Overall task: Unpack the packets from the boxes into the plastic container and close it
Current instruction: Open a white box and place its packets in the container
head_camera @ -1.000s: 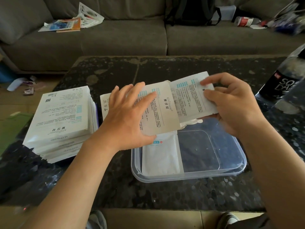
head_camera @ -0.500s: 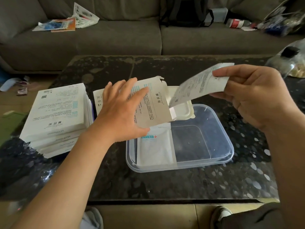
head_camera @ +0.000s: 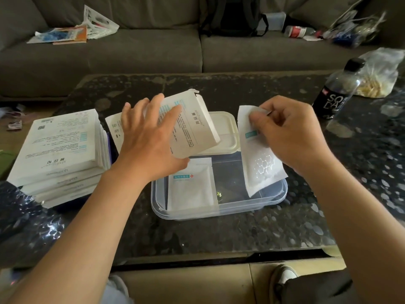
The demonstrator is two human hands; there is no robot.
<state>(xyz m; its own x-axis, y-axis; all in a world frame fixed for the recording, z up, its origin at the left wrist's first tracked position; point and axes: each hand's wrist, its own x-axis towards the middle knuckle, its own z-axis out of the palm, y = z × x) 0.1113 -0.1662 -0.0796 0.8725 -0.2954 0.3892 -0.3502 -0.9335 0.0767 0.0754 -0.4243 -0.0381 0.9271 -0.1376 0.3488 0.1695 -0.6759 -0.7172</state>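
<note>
My left hand (head_camera: pixel 151 139) grips an opened flat white box (head_camera: pixel 192 123) above the far left corner of the clear plastic container (head_camera: pixel 274 194). My right hand (head_camera: pixel 289 132) pinches a white packet (head_camera: pixel 260 163) with a teal label and a silver hexagon print, tilted over the container's right side. One white packet (head_camera: pixel 190 187) lies flat in the container's left half. The cream lid (head_camera: pixel 225 132) rests on the table just behind the container, partly under the box. A stack of several white boxes (head_camera: pixel 59 154) sits to the left.
A dark soda bottle (head_camera: pixel 335 93) and a clear plastic bag (head_camera: pixel 379 73) stand at the table's right. Behind the dark speckled table (head_camera: pixel 219 233) runs a grey sofa (head_camera: pixel 131 51) with papers, a black backpack and clutter on it.
My right hand has drawn the packet fully out of the box and swung it down over the container's right side. The left hand has kept hold of the box, tilting it slightly.
</note>
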